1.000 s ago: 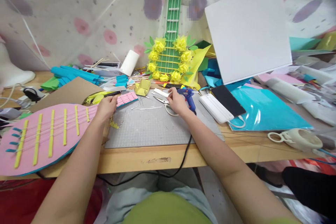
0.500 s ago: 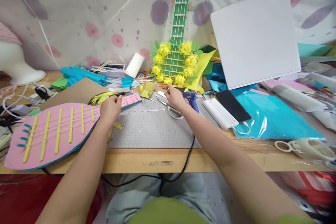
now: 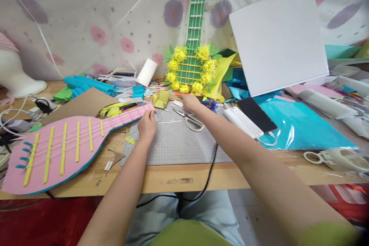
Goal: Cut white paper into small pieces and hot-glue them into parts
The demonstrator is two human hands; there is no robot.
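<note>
My left hand [image 3: 147,123] is closed in a pinch at the neck tip of a pink paper guitar [image 3: 96,132]. What its fingertips hold is too small to make out. The guitar lies on the table's left, with yellow bars, pale strings and a blue underside. Beyond the scissors [image 3: 193,123], my right hand [image 3: 189,102] reaches to the back of the grey cutting mat [image 3: 170,150], fingers curled and mostly hidden. A blue glue gun [image 3: 210,105] lies partly behind the right wrist. Left of this hand sits a folded yellow-green paper piece [image 3: 160,99].
A green guitar [image 3: 196,19] with yellow paper flowers stands at the back. To the right lie a white power bank [image 3: 242,122], a black phone [image 3: 257,114] and a blue plastic-wrapped packet [image 3: 300,127]. A black cable [image 3: 210,173] hangs over the table's front edge.
My left hand has moved right along the pink guitar's neck to its tip. My right hand has shifted slightly lower, its fingers now pointing down toward the mat's back edge. The view has shifted slightly.
</note>
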